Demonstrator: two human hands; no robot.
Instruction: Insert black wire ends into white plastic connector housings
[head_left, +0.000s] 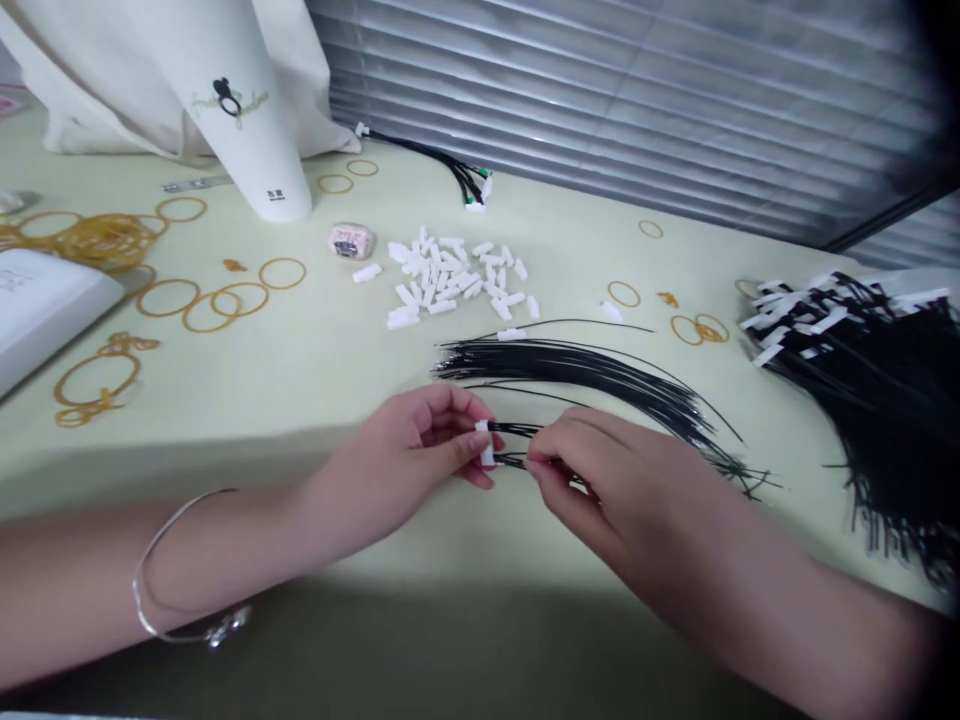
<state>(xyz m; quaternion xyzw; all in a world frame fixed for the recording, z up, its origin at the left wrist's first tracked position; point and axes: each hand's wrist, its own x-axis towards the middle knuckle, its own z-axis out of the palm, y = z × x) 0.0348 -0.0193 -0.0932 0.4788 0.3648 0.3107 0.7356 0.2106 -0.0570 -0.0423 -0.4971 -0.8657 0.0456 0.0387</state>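
Note:
Between the thumb and fingers of my left hand [427, 440] is a white plastic connector [486, 445], held upright. Several black wires [514, 428] run from its right side into my right hand [600, 460], whose thumb and index finger pinch them close to the connector. The far wire ends are hidden behind the right hand. Just beyond both hands lies a loose bundle of black wires [570, 368] with bare metal tips at the left. A pile of small white connectors [450, 275] sits behind that bundle.
A big stack of wired connectors [862, 370] lies at the right. Yellow rubber bands [105, 240] are scattered about, mostly left. A white tumbler [262, 130], a cloth bag [307, 80] and a finished-looking harness [435, 155] stand or lie at the back by the blinds [600, 100].

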